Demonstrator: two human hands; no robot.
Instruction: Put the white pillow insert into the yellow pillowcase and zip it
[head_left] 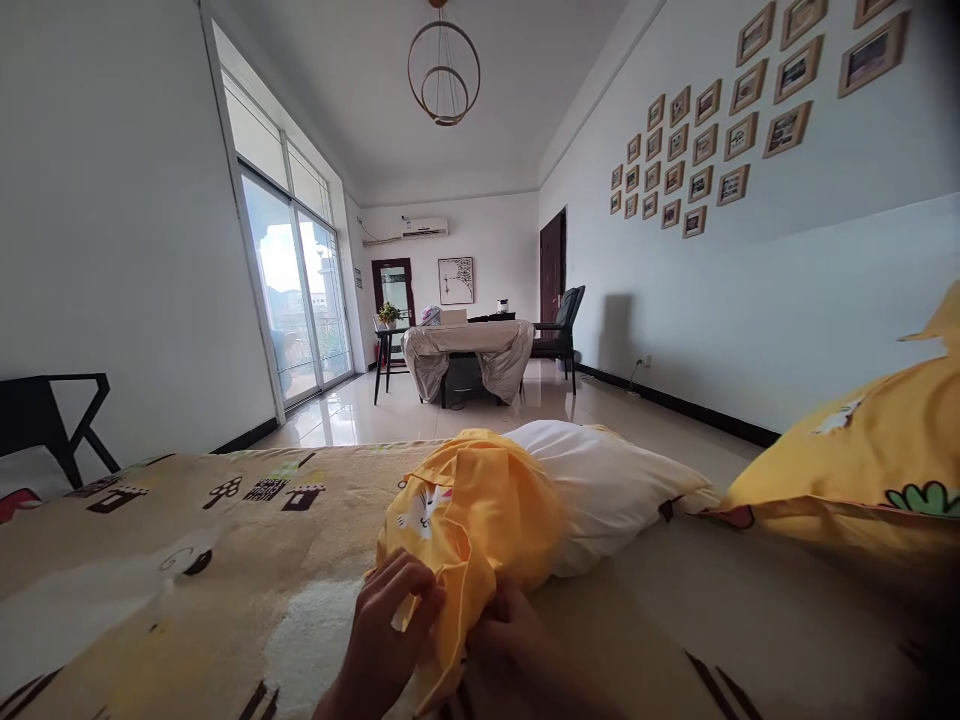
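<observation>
A yellow pillowcase (517, 510) with a white cat print lies bunched up in front of me, partly over one end of a white pillow (600, 490). My left hand (391, 620) pinches the near left edge of the yellow cloth, its fingers curled together. Just to the right, my right hand (514, 635) is closed on the cloth's lower folds, with its fingertips partly hidden by the fabric. A loose flap of the cloth hangs between both hands.
Beneath is a beige patterned blanket (240, 560). Another yellow pillow (862, 440) rests at the right. Beyond the bed stand a covered table (465, 340), a black chair (566, 325) and a plant (389, 314). A black frame (45, 420) is at the left.
</observation>
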